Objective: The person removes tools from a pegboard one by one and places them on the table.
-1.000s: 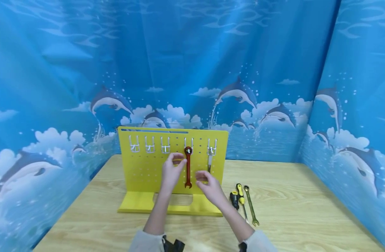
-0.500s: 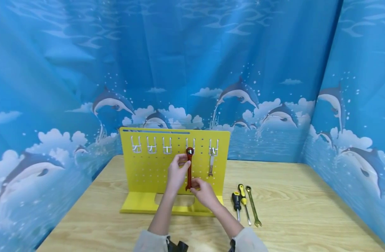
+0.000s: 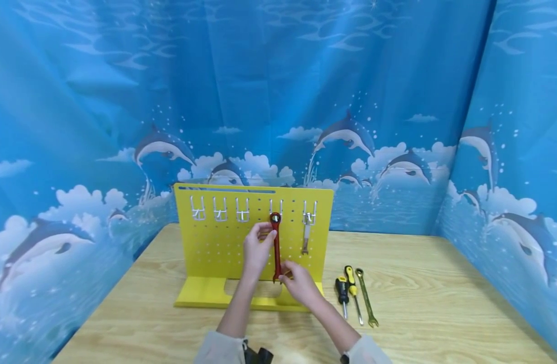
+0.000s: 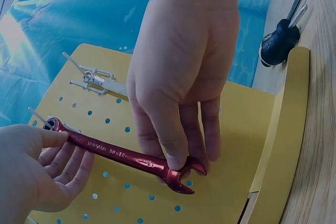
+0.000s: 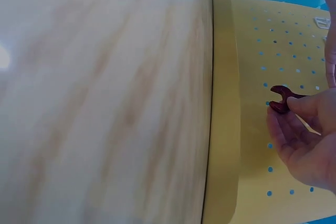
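Observation:
A red combination wrench (image 3: 277, 253) hangs upright in front of a yellow pegboard (image 3: 228, 253), its ring end up and its open end down. In the left wrist view a hook's prong pokes through the ring of this wrench (image 4: 121, 156). My left hand (image 3: 256, 248) pinches it just below the ring, thumb in front and fingers behind. Lower down, my right hand (image 3: 301, 285) pinches the shank beside the open end. To the right, a silver wrench (image 3: 306, 237) hangs from another hook on the board.
Several wire hooks, among them the leftmost hook (image 3: 198, 208), line the board's upper part. On the table (image 3: 419, 283), right of the board, lie a stubby black-and-yellow screwdriver (image 3: 342, 290), a longer yellow-and-black screwdriver (image 3: 351, 283) and a gold-green wrench (image 3: 366, 298).
Both hands came to the red wrench and took hold of it, the left near the ring, the right at the lower end. The wrench's lower end has shifted slightly right and down.

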Tool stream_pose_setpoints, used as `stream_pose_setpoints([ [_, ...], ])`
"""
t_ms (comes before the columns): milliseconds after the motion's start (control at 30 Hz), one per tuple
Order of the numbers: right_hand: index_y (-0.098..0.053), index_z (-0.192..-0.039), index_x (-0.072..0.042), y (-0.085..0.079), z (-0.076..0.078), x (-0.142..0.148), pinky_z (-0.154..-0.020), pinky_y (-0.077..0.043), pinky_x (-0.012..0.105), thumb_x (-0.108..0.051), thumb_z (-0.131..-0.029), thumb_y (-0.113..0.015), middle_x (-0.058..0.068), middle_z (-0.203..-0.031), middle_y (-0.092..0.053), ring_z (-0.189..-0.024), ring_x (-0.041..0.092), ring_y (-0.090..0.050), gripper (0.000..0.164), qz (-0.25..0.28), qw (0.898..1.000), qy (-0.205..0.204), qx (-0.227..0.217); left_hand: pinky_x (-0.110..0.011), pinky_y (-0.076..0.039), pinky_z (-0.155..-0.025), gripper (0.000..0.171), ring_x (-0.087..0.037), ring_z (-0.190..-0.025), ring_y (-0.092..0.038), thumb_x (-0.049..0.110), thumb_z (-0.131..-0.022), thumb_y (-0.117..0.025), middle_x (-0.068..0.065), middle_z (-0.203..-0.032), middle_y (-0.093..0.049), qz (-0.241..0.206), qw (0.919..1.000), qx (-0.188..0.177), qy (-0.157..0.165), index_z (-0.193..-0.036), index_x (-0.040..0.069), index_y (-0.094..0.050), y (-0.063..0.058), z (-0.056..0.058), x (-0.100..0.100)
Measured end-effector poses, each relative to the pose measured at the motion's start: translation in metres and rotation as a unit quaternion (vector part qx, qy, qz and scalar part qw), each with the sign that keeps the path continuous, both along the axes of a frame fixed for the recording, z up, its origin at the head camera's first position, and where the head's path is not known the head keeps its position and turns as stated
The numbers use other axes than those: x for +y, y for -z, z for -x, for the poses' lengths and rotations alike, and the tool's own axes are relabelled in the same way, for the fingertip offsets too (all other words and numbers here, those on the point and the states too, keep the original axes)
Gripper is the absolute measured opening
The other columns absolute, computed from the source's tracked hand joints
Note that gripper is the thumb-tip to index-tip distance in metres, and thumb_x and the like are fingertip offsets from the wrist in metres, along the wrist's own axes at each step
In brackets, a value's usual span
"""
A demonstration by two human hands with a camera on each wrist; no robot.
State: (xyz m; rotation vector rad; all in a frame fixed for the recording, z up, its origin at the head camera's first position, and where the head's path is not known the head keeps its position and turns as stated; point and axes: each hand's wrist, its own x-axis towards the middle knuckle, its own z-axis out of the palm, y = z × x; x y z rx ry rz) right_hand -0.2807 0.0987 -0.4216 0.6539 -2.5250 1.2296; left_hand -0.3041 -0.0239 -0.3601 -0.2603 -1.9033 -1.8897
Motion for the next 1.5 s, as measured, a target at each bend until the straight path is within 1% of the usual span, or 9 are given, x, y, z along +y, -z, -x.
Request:
stream_pose_setpoints([
  [100, -0.061, -0.087, 0.000, -0.002, -0.003, 0.001, -0.066, -0.053, 0.028, 0.003, -0.083, -0.062, 0.008, -0.080, -0.061, -0.076, 0.023, -0.060, 0.005, -0.001, 1.000, -0.004, 0.008, -0.031, -0.055, -0.068, 0.019, -0.027, -0.083, -0.059, -0.003, -0.084, -0.061, -0.016, -0.096, -0.063, -0.007, 0.9998, -0.015, 0.007, -0.103, -0.005, -0.059, -0.002, -0.001, -0.001],
  [333, -0.059, -0.085, 0.001, -0.004, -0.010, 0.007, -0.065, -0.053, 0.027, 0.004, -0.083, -0.062, 0.008, -0.080, -0.060, -0.076, 0.023, -0.059, 0.005, -0.006, 1.000, -0.015, 0.019, -0.031, -0.055, -0.064, 0.019, -0.025, -0.077, -0.059, -0.004, -0.083, -0.062, -0.016, -0.092, -0.062, -0.014, 0.9992, -0.017, 0.034, -0.102, -0.008, -0.058, -0.007, -0.005, -0.001],
  [433, -0.060, -0.087, 0.001, -0.005, -0.013, 0.008, -0.065, -0.053, 0.028, 0.003, -0.084, -0.061, 0.010, -0.082, -0.060, -0.077, 0.023, -0.059, 0.004, -0.009, 1.000, -0.019, 0.012, -0.030, -0.055, -0.064, 0.019, -0.025, -0.077, -0.060, -0.004, -0.083, -0.061, -0.015, -0.091, -0.061, -0.009, 0.9988, -0.022, 0.044, -0.101, -0.007, -0.058, -0.010, -0.007, -0.002],
  [667, -0.060, -0.090, -0.001, -0.011, -0.020, 0.010, -0.065, -0.053, 0.026, -0.001, -0.087, -0.060, 0.007, -0.083, -0.060, -0.077, 0.021, -0.058, 0.004, -0.017, 0.999, -0.024, -0.015, -0.030, -0.056, -0.064, 0.020, -0.029, -0.080, -0.061, -0.005, -0.083, -0.061, -0.018, -0.093, -0.061, 0.014, 0.9973, -0.015, 0.070, -0.102, -0.010, -0.055, -0.016, -0.011, -0.007],
  [867, -0.061, -0.092, -0.001, -0.016, -0.027, 0.011, -0.065, -0.052, 0.026, -0.001, -0.087, -0.059, 0.006, -0.083, -0.061, -0.077, 0.020, -0.059, 0.005, -0.011, 0.999, -0.028, -0.020, -0.032, -0.056, -0.064, 0.024, -0.028, -0.081, -0.060, -0.006, -0.083, -0.060, -0.018, -0.093, -0.059, 0.021, 0.9951, -0.022, 0.094, -0.106, -0.009, -0.054, -0.024, -0.018, -0.011],
  [1000, -0.061, -0.094, 0.000, -0.018, -0.031, 0.013, -0.065, -0.052, 0.025, -0.001, -0.087, -0.059, 0.006, -0.083, -0.061, -0.077, 0.019, -0.059, 0.008, -0.005, 0.999, -0.032, -0.020, -0.031, -0.056, -0.064, 0.023, -0.026, -0.079, -0.060, -0.007, -0.083, -0.060, -0.018, -0.093, -0.059, 0.024, 0.9941, -0.027, 0.103, -0.105, -0.008, -0.054, -0.030, -0.022, -0.012],
  [1300, -0.062, -0.097, 0.000, -0.024, -0.042, 0.020, -0.066, -0.052, 0.025, -0.001, -0.086, -0.059, 0.005, -0.085, -0.062, -0.079, 0.019, -0.058, 0.011, 0.010, 0.999, -0.034, -0.030, -0.033, -0.056, -0.065, 0.023, -0.026, -0.080, -0.060, -0.006, -0.084, -0.061, -0.017, -0.093, -0.060, 0.040, 0.9898, -0.029, 0.134, -0.105, -0.008, -0.054, -0.037, -0.032, -0.012],
  [1500, -0.062, -0.099, 0.000, -0.031, -0.051, 0.031, -0.065, -0.051, 0.026, -0.003, -0.088, -0.059, 0.001, -0.086, -0.063, -0.080, 0.020, -0.059, 0.012, 0.005, 0.999, -0.032, -0.034, -0.038, -0.056, -0.067, 0.023, -0.029, -0.083, -0.060, -0.005, -0.084, -0.061, -0.018, -0.094, -0.059, 0.035, 0.9865, -0.012, 0.159, -0.105, -0.009, -0.052, -0.041, -0.041, -0.004],
])
